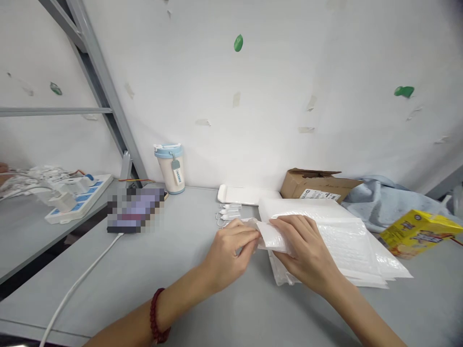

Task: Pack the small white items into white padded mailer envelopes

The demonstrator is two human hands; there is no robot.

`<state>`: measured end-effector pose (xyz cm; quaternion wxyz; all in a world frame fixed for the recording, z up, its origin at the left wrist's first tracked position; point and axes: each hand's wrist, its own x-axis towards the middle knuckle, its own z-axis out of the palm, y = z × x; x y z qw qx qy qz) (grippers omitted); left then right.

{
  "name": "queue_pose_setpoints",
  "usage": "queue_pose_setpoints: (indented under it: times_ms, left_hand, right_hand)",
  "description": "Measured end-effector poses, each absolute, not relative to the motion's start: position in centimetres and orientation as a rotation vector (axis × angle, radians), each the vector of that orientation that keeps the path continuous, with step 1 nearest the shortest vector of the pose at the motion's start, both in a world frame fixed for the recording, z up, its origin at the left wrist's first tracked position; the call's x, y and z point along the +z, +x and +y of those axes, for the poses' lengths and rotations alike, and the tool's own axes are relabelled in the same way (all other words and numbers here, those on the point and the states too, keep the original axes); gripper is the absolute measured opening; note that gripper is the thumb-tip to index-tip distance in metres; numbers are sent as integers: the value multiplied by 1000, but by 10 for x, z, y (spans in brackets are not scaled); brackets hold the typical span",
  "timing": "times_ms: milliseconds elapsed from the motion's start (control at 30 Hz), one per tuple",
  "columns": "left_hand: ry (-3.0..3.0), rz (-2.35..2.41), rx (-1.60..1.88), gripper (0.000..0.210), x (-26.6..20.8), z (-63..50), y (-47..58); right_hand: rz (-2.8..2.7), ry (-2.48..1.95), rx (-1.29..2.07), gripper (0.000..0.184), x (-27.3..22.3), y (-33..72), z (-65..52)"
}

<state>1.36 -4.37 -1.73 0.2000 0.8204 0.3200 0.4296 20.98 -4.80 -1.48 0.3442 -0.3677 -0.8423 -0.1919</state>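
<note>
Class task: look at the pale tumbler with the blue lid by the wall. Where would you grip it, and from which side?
Probably grip the pale tumbler with the blue lid around its tapered body, below the lid. It stands upright close to the white wall, so come from the front, over the bare grey table.

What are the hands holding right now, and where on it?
Both hands grip one white bubble mailer at its left end: right hand over the top, left hand pinching the edge.
</note>
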Motion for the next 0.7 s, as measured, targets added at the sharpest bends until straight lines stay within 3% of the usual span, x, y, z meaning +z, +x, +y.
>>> queue_pose_setpoints:
  times_ms: [133, 200, 267, 400, 700]
  left_hand:
    - [2037, 1173, 1384, 13, -14, -40, 10]
    - [1785, 1303, 1341, 26, -11, -34, 6]
    - [1588, 1185, 1152, 43, -9, -27, 1]
    - [1419, 879, 860, 27, -9, -21, -1]
    - [1437, 990, 899, 19, -13, -26, 10]
  right_hand:
    - [-2145, -950, -491, 39, -13, 212, -48]
    - [-2099, -944, -498, 39, -12, 212, -48]
    - [-2083, -927, -492, 40, -11, 210, -50]
    - [-2157, -833, -459, 42, -10, 203, -56]
    - [-2237, -808, -547, 48, -13, 199, -60]
